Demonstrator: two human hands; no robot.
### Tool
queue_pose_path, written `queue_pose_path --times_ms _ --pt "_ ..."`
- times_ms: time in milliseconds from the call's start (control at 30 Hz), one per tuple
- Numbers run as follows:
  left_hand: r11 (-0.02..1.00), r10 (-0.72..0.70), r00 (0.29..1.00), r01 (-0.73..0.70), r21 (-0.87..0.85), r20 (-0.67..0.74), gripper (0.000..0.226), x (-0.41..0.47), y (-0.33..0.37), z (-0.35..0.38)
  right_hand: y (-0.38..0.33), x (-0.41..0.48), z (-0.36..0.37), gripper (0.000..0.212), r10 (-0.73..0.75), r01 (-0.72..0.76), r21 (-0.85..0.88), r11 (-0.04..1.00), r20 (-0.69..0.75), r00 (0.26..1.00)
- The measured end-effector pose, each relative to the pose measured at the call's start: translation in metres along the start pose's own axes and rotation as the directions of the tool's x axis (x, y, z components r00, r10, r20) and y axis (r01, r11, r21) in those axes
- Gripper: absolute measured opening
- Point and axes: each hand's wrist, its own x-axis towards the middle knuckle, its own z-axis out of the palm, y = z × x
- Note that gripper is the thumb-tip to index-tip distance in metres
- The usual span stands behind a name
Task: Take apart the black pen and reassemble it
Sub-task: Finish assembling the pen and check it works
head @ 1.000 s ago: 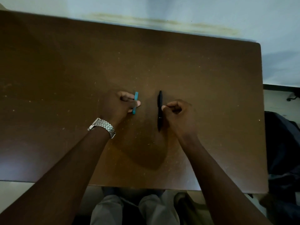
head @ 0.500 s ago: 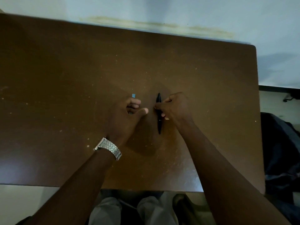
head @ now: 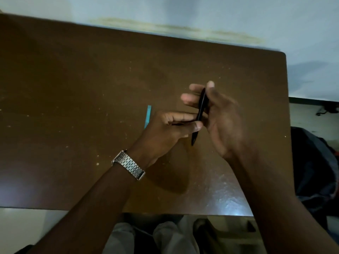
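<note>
The black pen is lifted off the brown table and stands nearly upright, tip pointing down toward me. My right hand holds its upper half between thumb and fingers. My left hand, with a metal watch on the wrist, pinches the pen's lower half between thumb and forefinger. The pen looks whole. The image is motion-blurred around the right hand.
A light-blue pen lies on the table just left of my left hand, partly hidden by it. A dark bag sits off the table's right edge. My knees show below the near edge.
My right hand lifted the black pen off the table. My left hand let go of the blue pen, moved right and took hold of the black pen's lower part.
</note>
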Motion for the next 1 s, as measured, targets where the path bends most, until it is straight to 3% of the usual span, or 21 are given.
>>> queue_pose_path --times_ms 100,233,333,433,533,633,833,1000 --pt "0.998 0.016 0.999 -0.013 -0.066 0.049 0.031 0.0 0.012 0.003 -0.014 -0.004 0.008 0.047 -0.013 0.009 0.208 0.978 0.018 1.0" --pt "0.967 -0.04 0.999 0.046 -0.25 0.029 0.006 0.001 0.012 0.001 -0.026 -0.004 0.017 0.044 -0.016 0.032 0.36 0.933 -0.048 0.999" --pt "0.916 -0.147 0.989 0.142 -0.375 0.016 0.014 0.005 0.004 0.003 -0.034 -0.004 0.016 0.046 -0.009 0.022 0.397 0.918 -0.035 0.999" --pt "0.837 -0.224 0.957 0.286 -0.466 0.185 0.041 0.004 -0.002 0.002 -0.038 -0.004 0.016 0.045 -0.006 0.002 0.397 0.918 0.011 1.0" --pt "0.812 -0.253 0.908 0.387 -0.436 0.335 0.082 0.004 -0.005 0.001 -0.043 -0.003 0.017 0.042 0.0 -0.009 0.385 0.923 0.024 1.0" --pt "0.834 -0.286 0.895 0.409 -0.371 0.343 0.109 0.005 -0.005 0.002 -0.048 -0.004 0.02 0.041 -0.004 0.002 0.359 0.933 0.006 1.0" --pt "0.827 -0.31 0.893 0.423 -0.37 0.326 0.118 0.005 -0.006 0.002 -0.057 -0.004 0.022 0.055 0.092 -0.098 0.321 0.942 0.035 0.995" --pt "0.833 -0.314 0.888 0.427 -0.351 0.336 0.115 0.004 -0.005 0.005 -0.062 -0.009 0.024 0.055 0.103 -0.103 0.325 0.94 0.017 0.995"
